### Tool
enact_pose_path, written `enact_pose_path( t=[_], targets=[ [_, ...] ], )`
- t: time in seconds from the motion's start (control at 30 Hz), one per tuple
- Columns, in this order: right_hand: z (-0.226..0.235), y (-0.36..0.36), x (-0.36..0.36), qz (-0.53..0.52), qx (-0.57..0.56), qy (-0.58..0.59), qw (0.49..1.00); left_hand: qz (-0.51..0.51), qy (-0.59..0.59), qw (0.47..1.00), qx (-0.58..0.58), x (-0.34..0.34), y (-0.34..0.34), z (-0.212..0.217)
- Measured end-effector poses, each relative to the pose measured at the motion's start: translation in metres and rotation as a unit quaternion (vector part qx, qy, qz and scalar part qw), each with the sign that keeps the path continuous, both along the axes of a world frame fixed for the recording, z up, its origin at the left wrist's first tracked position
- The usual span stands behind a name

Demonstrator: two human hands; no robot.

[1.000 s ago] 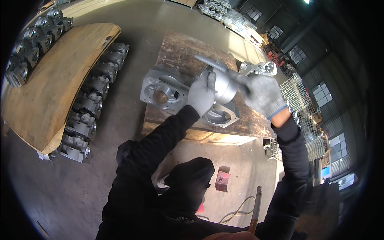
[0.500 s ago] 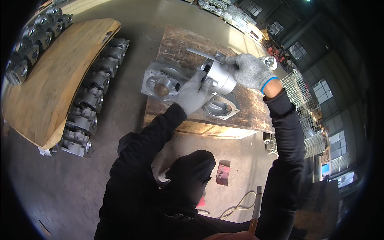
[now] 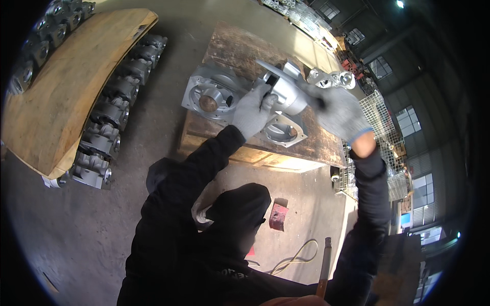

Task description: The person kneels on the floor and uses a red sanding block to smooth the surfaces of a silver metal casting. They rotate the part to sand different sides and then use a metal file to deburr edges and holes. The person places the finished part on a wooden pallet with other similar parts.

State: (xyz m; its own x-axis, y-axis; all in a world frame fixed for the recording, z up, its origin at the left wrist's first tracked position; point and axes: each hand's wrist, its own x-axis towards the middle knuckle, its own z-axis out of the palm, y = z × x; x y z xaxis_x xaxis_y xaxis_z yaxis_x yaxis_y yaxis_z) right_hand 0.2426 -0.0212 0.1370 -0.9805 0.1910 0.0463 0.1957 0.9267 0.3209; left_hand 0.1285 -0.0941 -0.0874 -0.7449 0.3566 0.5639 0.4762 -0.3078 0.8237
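My left hand (image 3: pixel 253 109), in a grey knit glove, is closed around the side of a silvery metal casting (image 3: pixel 288 95) with a round body and a flat flange. It is tilted above a worn wooden bench. My right hand (image 3: pixel 337 109), gloved too, is beside the casting's right end; motion smears its fingers, so I cannot tell whether they hold anything. Left of my left hand lies a flanged casting with a round opening (image 3: pixel 195 86). A square-flanged casting (image 3: pixel 300 136) rests below the held one, near the bench's front edge.
More metal parts (image 3: pixel 320 77) sit at the wooden bench's (image 3: pixel 229 43) right end. At left, rows of castings (image 3: pixel 109 115) flank a large plywood sheet (image 3: pixel 87 86). A wire cage (image 3: pixel 380 120) stands at right. A cable (image 3: pixel 301 260) and red piece (image 3: pixel 278 217) lie on the floor.
My right hand has moved right and down, off the casting's top. The casting has tipped in my left hand and shifted slightly right. The whole view has shifted a little.
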Motion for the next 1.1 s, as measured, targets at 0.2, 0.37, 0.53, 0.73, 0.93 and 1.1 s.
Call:
enact_pose_path(
  t=[0.2, 0.37, 0.53, 0.73, 0.93, 1.1],
  targets=[
    [-0.008, -0.008, 0.012, 0.02, 0.101, 0.008, 0.995, 0.004, 0.021, 1.0, -0.014, -0.005, -0.022, -0.013],
    [-0.024, -0.009, 0.007, 0.176, 0.059, 0.065, 0.98, 0.116, 0.04, 0.947, -0.296, -0.029, -0.058, -0.023],
    [-0.018, -0.004, 0.019, 0.06, 0.088, 0.005, 0.994, 0.329, 0.329, 0.813, -0.351, -0.093, -0.098, -0.015],
    [-0.028, -0.003, 0.018, 0.145, 0.028, 0.046, 0.988, 0.206, 0.172, 0.837, -0.477, -0.13, -0.093, -0.031],
    [-0.034, -0.013, 0.018, 0.118, -0.018, 0.045, 0.992, 0.177, 0.175, 0.816, -0.522, -0.131, -0.092, -0.029],
    [-0.053, 0.018, 0.014, 0.097, -0.167, 0.055, 0.98, 0.189, 0.186, 0.813, -0.518, -0.13, -0.094, -0.027]
  ],
)
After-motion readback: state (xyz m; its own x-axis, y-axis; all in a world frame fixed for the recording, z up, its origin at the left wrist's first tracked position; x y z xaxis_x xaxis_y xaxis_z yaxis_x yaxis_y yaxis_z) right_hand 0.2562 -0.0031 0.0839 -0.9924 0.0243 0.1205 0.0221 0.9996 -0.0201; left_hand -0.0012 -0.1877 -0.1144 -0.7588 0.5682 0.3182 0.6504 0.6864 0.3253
